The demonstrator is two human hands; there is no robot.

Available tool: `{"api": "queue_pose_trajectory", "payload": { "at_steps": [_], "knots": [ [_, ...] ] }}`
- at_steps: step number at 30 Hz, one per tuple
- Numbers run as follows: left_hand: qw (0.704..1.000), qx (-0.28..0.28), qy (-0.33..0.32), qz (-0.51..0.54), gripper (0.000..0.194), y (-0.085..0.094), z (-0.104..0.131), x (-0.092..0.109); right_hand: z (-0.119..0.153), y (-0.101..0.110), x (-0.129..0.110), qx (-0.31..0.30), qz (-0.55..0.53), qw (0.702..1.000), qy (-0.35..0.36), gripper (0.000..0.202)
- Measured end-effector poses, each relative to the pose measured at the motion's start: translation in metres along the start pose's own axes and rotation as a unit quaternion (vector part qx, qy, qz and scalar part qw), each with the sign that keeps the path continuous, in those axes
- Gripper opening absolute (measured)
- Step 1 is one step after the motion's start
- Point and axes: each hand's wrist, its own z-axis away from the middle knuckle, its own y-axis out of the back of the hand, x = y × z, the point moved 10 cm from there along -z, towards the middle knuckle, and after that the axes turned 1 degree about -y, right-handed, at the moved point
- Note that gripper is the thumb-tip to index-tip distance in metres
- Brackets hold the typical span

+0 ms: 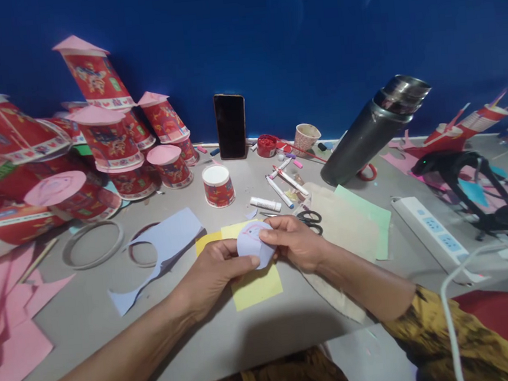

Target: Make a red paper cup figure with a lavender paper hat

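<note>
While the left hand (210, 271) pinched the left edge of one lilac paper disc (259, 250), the right hand (298, 243) gripped its right side; both grips were closed on the disc. The disc was located above the yellow paper (258, 288). Lettering on the glue stick (265, 204) and the stacked red cups (109, 138) was too small to read. One white-topped cup (219, 187), one phone (231, 126), one flask (365, 139), two rings (67, 254) and one power strip (431, 231) were positioned on the table (197, 355).

Single head-worn view, facing forward and down, hands close.
</note>
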Motion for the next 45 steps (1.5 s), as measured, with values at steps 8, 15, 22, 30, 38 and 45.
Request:
{"api": "queue_pose_trajectory", "payload": {
  "at_steps": [8, 15, 22, 30, 38, 45],
  "knots": [
    [0.997, 0.006, -0.022, 0.068, 0.03, 0.0, -0.003, 0.003, 0.0, 0.0, -0.001, 0.017, -0.006, 1.0, 0.0, 0.049],
    [0.998, 0.027, -0.01, 0.053, 0.034, 0.005, -0.001, 0.001, 0.001, -0.003, 0.0, 0.001, -0.024, 1.0, -0.007, 0.049],
    [0.998, 0.008, -0.045, 0.053, 0.03, 0.003, -0.001, 0.006, -0.005, 0.01, -0.002, 0.031, -0.095, 0.995, 0.03, 0.045],
    [0.99, 0.048, -0.078, -0.107, 0.02, 0.016, 0.005, 0.022, 0.002, -0.003, -0.009, -0.017, -0.073, 0.996, 0.038, 0.049],
    [0.96, 0.028, -0.124, -0.25, 0.018, 0.003, 0.011, 0.034, 0.008, -0.007, -0.02, -0.027, 0.048, 0.991, 0.119, 0.027],
    [0.969, 0.065, -0.149, -0.186, 0.021, 0.017, 0.01, 0.033, 0.003, -0.002, -0.012, -0.026, -0.046, 0.994, 0.097, 0.03]
  ]
}}
